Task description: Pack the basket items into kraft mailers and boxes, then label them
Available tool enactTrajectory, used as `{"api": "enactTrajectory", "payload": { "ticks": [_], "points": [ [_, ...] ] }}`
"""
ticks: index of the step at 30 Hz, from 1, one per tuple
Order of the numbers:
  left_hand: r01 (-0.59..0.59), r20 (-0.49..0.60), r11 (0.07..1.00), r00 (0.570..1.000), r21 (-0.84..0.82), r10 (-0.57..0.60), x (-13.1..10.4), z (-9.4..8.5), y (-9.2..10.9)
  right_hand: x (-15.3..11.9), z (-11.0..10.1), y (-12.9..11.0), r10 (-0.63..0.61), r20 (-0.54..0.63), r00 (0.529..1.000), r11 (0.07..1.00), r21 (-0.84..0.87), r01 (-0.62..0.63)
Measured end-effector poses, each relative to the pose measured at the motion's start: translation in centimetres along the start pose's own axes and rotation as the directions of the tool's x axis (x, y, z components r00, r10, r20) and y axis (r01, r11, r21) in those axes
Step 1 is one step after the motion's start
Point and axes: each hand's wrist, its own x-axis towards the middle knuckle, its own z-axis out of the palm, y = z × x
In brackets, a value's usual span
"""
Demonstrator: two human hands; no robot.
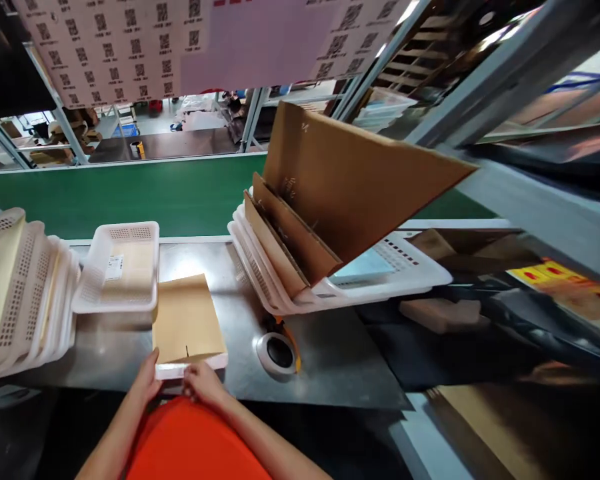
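Observation:
A flat cardboard box (187,317), brown on top with a white front edge and a short dark mark, lies on the metal table just in front of me. My left hand (147,379) grips its near left corner, thumb along the side. Curled fingers of my right hand (203,383) press on the middle of the front edge. Behind the box to the left, a white plastic basket (145,303) holds a brown flat piece with a white label (114,267). To the right sits a round white object with a black centre (280,351) and a yellow part.
Nested white baskets (35,293) lean at the left. On the right, other white baskets (275,307) carry upright cardboard sheets (360,180). A green conveyor belt (130,197) runs behind the table (330,360). A sheet of printed codes (260,47) hangs above, beside metal posts.

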Motion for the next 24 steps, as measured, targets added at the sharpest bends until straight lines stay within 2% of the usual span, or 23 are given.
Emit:
{"api": "enactTrajectory", "payload": {
  "ticks": [1, 2, 4, 5, 6, 9, 12, 19, 24],
  "points": [
    [0.004, 0.001, 1.000, 1.000, -0.020, -0.004, 0.1, -0.1, 0.8, -0.6, -0.2, 0.1, -0.030, 0.026, 0.999, 0.989, -0.147, 0.033],
    [0.004, 0.005, 0.999, 1.000, -0.032, -0.004, 0.1, -0.3, 1.4, -0.9, -0.3, 0.1, -0.091, 0.067, 0.994, 0.939, -0.327, 0.108],
    [-0.001, -0.008, 0.999, 1.000, -0.039, 0.001, 0.0, -0.6, 1.9, -0.3, -0.1, -0.1, -0.201, 0.191, 0.961, 0.752, -0.598, 0.276],
    [-0.003, -0.022, 0.999, 1.000, -0.034, 0.002, -0.1, -0.8, 1.8, 0.4, 0.1, -0.3, -0.228, 0.258, 0.939, 0.674, -0.655, 0.343],
    [-0.006, -0.038, 1.000, 0.999, -0.027, 0.005, -0.3, -1.0, 1.5, 1.4, 0.5, -0.4, -0.235, 0.314, 0.920, 0.642, -0.661, 0.389],
    [-0.014, -0.058, 1.000, 0.998, -0.005, 0.013, -0.7, -1.3, 0.5, 3.8, 2.0, 0.0, -0.232, 0.422, 0.876, 0.637, -0.614, 0.465],
    [-0.012, -0.037, 1.000, 0.999, 0.021, 0.012, -1.1, -1.4, 0.0, 4.3, 2.9, 1.2, -0.227, 0.470, 0.853, 0.633, -0.595, 0.496],
    [0.005, 0.009, 1.000, 1.000, 0.005, -0.006, -1.0, -1.4, -0.7, 2.2, 2.7, 4.1, -0.186, 0.381, 0.906, 0.673, -0.623, 0.400],
    [0.051, 0.049, 0.998, 0.998, -0.024, -0.050, -0.7, -1.0, -1.1, 2.0, 2.4, 4.6, -0.211, 0.352, 0.912, 0.716, -0.579, 0.389]
  ]
}}
